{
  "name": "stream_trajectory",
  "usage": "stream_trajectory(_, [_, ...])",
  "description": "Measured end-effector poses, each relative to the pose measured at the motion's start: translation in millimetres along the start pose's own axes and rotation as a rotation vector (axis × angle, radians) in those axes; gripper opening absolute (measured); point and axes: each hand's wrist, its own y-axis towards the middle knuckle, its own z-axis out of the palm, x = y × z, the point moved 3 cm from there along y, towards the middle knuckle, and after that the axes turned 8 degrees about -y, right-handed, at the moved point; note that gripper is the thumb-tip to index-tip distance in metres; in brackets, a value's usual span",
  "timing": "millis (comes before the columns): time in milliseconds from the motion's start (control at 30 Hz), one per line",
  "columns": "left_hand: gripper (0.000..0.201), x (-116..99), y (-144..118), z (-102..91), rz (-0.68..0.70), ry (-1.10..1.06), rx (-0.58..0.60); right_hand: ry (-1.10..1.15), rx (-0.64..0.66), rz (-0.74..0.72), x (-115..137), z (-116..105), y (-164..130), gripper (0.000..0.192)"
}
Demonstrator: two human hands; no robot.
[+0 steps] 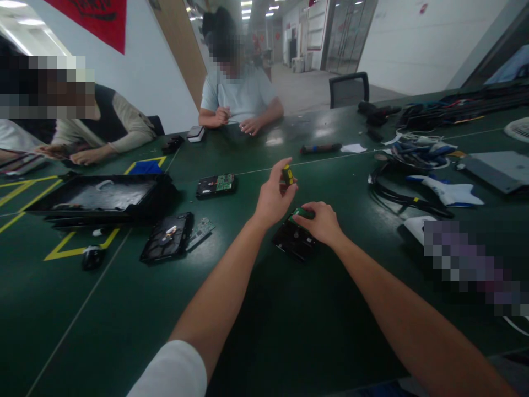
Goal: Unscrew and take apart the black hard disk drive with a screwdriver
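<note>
My left hand (275, 196) is closed around a yellow and black handle (288, 175), probably a screwdriver's; the rest of that tool is hidden by the hand. Just to the right and nearer me, my right hand (324, 221) pinches the edge of a green circuit board (303, 213). The board is over the far side of a black hard drive (294, 242) lying on the table; whether they touch I cannot tell. Left of my arm lie another black hard drive (167, 236), a loose circuit board (200, 234) and a drive with its green board showing (215, 186).
A black tray (103, 198) and a mouse (92, 257) are at left. Cables (407, 193), blue-white wrappers (448, 190) and a grey metal box (498, 170) lie at right. A dark cylindrical tool (320, 149) is farther back. People sit across the green table (314, 342).
</note>
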Motion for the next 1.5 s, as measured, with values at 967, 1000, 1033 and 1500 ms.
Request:
stream_trajectory(967, [0.072, 0.0, -2.5, 4.7, 0.023, 0.036, 0.039, 0.007, -0.038, 0.018, 4.2, -1.4, -3.2, 0.045])
stream_trajectory(1000, [0.072, 0.4, -2.4, 4.4, 0.024, 0.036, 0.04, 0.008, -0.038, 0.019, 4.0, -1.1, -3.2, 0.046])
stream_trajectory(1033, [0.072, 0.8, -2.3, 4.1, 0.026, 0.038, 0.04, 0.008, -0.039, 0.022, 3.8, -0.7, -3.1, 0.046])
stream_trajectory(1500, [0.072, -7.5, -2.3, 2.2, 0.022, 0.067, 0.027, -0.005, -0.049, 0.017, 3.4, -0.1, -3.3, 0.047])
